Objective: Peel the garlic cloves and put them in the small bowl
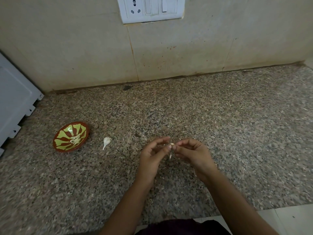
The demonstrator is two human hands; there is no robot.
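Observation:
Both hands meet over the middle of the granite counter. My left hand [155, 152] and my right hand [191, 152] pinch a small garlic clove [172, 144] between their fingertips. A strip of pale skin [170, 156] hangs down from the clove. A small brown bowl [58, 146] with a green pattern stands to the left and holds several peeled cloves [75, 139]. Between the bowl and my hands lies a white garlic piece [106, 141] with a thin stem, on the counter.
The speckled granite counter [220, 116] runs to a tiled wall with a white socket plate [150, 9]. A white appliance [13, 106] stands at the far left. The counter's front edge [237, 210] lies near my body, with floor tiles beyond.

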